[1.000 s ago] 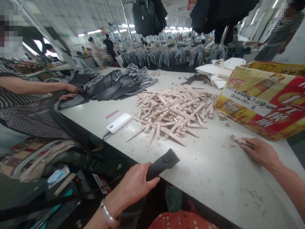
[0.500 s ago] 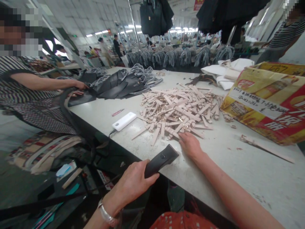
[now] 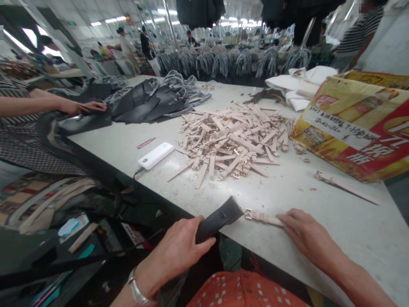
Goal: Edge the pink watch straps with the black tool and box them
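My left hand (image 3: 183, 245) is wrapped round a black handheld tool like a hair clipper (image 3: 220, 217), whose head points up and right over the table edge. My right hand (image 3: 303, 230) pinches one end of a beige buckle strap (image 3: 263, 217) low over the table. The strap's gold buckle end points left, close to the tool's head; I cannot tell whether they touch. Beyond both hands lies a heap of similar beige buckle straps (image 3: 230, 140). A single strap (image 3: 347, 187) lies apart, to the right of the heap.
A white power bank (image 3: 156, 156) with a cable lies left of the heap, near a small red tool (image 3: 146, 143). A yellow and red carton (image 3: 354, 128) stands at right. Black bag pieces (image 3: 150, 100) are piled at back left, beside a co-worker's hands (image 3: 83, 107).
My right hand has come away from the heap, moving right and nearer, with a buckle strap in its fingers. The black tool stays in my left hand. The view has shifted slightly.
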`<state>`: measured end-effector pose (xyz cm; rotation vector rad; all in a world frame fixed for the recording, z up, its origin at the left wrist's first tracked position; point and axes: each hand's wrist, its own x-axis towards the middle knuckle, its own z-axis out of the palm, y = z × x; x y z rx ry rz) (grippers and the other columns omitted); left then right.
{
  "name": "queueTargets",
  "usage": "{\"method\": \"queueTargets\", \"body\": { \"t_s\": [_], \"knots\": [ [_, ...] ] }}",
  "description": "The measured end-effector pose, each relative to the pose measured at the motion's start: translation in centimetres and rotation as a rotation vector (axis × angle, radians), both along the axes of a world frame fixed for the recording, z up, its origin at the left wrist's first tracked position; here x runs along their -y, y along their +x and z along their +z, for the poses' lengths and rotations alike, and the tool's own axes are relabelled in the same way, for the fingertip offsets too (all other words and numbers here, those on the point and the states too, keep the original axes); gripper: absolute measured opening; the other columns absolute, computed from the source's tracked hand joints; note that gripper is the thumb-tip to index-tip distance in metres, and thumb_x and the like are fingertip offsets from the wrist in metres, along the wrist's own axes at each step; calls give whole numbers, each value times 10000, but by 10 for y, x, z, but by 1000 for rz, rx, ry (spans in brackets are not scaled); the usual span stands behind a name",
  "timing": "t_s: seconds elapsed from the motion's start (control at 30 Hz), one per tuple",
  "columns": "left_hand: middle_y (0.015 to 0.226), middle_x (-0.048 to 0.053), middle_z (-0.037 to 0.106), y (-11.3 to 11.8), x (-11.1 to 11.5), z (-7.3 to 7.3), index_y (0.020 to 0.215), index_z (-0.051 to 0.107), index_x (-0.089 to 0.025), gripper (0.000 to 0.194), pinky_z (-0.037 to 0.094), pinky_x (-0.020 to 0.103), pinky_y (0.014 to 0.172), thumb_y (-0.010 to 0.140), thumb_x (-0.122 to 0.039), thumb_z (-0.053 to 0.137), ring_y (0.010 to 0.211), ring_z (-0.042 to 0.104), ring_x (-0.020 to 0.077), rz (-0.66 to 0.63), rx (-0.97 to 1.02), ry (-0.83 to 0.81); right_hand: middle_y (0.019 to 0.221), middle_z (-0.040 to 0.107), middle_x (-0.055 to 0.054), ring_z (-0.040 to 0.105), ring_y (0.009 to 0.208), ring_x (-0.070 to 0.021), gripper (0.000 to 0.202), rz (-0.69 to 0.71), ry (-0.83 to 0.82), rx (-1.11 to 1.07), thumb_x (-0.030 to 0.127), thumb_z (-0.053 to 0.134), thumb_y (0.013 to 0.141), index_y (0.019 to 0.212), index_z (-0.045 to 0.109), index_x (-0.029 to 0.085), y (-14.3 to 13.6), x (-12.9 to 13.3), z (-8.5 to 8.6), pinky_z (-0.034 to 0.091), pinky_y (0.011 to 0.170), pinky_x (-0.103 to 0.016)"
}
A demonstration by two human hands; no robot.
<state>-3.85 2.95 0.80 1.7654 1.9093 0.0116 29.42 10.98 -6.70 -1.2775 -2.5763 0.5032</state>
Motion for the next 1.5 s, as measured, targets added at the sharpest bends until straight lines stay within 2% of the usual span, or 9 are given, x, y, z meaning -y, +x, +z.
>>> {"method": "queueTargets", "body": {
  "t_s": [0.1,0.2,0.33,0.43,0.63,0.97,1.13,1.3,1.5],
  "knots": [
    [825,47,673,8,-3,-4,934,621,-225,314,458,314,735,803,-485,502,825,644,236,-47,-18,-15,1008,637,-96,590,921,-263,307,7,49,-8,196,540,810,1098,639,238,-1,5,5,459,813,-433],
    [836,60,671,14,-8,-5,943,616,-220,326,468,330,743,804,-490,498,833,644,246,-96,-49,-25,1114,613,-105,563,998,-275,339,14,31,-96,247,597,794,1132,613,232,-20,2,6,441,850,-453],
    [847,78,675,21,-16,1,933,609,-208,295,474,338,738,819,-447,478,832,650,254,-162,-132,-25,1000,630,-94,568,935,-242,209,-4,-42,-254,266,588,827,1022,643,213,-47,-4,-9,466,795,-401],
    [820,75,680,26,-22,7,896,603,-208,246,472,330,692,826,-399,465,790,657,256,-237,-192,-16,927,626,-84,569,891,-222,161,-20,-50,-366,247,567,846,976,652,206,-53,-7,-20,475,760,-369],
    [799,65,685,37,-32,14,887,595,-215,226,469,332,677,827,-393,469,782,662,265,-344,-237,21,849,610,-65,561,816,-196,127,15,-97,-418,213,558,845,919,661,206,-51,-10,-18,470,716,-334],
    [818,63,674,38,-39,15,889,621,-207,283,464,286,669,791,-448,510,799,656,243,-276,-186,-36,815,618,-60,565,772,-190,154,24,-101,-419,261,557,857,914,694,221,-49,-13,-19,471,689,-326],
    [816,61,676,30,-39,17,883,621,-208,268,457,281,661,801,-427,492,770,651,226,-278,-208,-43,855,633,-82,569,808,-205,164,46,2,-408,248,542,876,922,694,204,-50,-8,-19,478,700,-341],
    [809,73,675,36,-46,21,862,621,-199,246,463,298,679,781,-409,521,800,652,249,-322,-207,-46,923,663,-83,580,847,-213,177,60,75,-410,197,512,890,896,688,217,-52,-6,-22,475,752,-374],
    [821,83,677,37,-46,17,859,624,-193,275,471,309,672,783,-431,509,805,658,268,-303,-201,-51,831,615,-52,559,803,-195,114,59,-38,-428,214,528,875,799,614,213,-53,-12,-19,459,717,-339]
  ]
}}
